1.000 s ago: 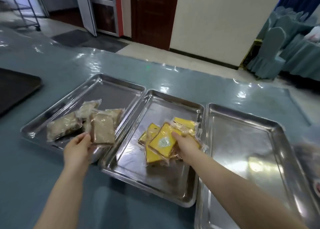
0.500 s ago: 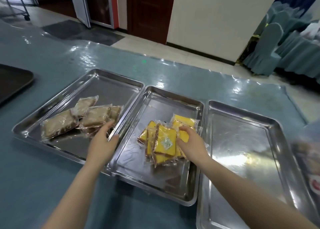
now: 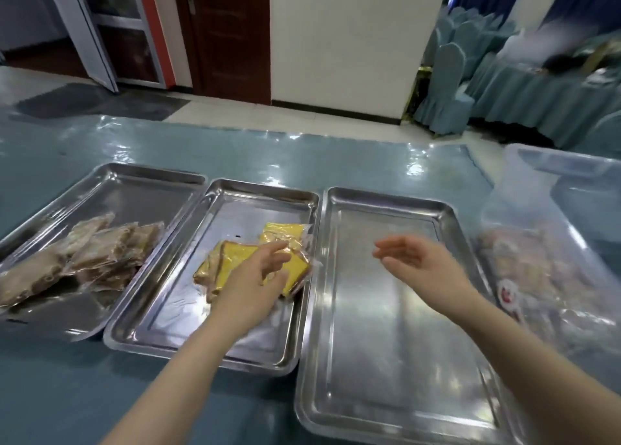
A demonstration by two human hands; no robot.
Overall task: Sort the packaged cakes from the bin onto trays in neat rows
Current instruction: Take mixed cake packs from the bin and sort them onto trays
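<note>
Three steel trays lie side by side on the teal table. The left tray (image 3: 141, 189) holds several brown packaged cakes (image 3: 100, 253) in a loose pile. The middle tray (image 3: 188, 310) holds a few yellow packaged cakes (image 3: 232, 259), heaped and overlapping. My left hand (image 3: 255, 280) hovers over the yellow cakes with fingers spread, holding nothing. My right hand (image 3: 416, 263) floats open above the bare right tray (image 3: 386, 360), palm turned left. A clear plastic bin (image 3: 524, 196) at the far right contains more packaged cakes (image 3: 537, 270), blurred.
The table (image 3: 50, 394) has a glossy teal cover with its far edge near a tiled floor. Covered chairs (image 3: 447, 88) and a draped table stand at the back right. A dark door (image 3: 232, 34) is behind.
My left hand moved from the brown cakes across to the yellow pile. My right hand let go of the yellow cakes and moved right over the bare tray. The view shifted right, showing the bin.
</note>
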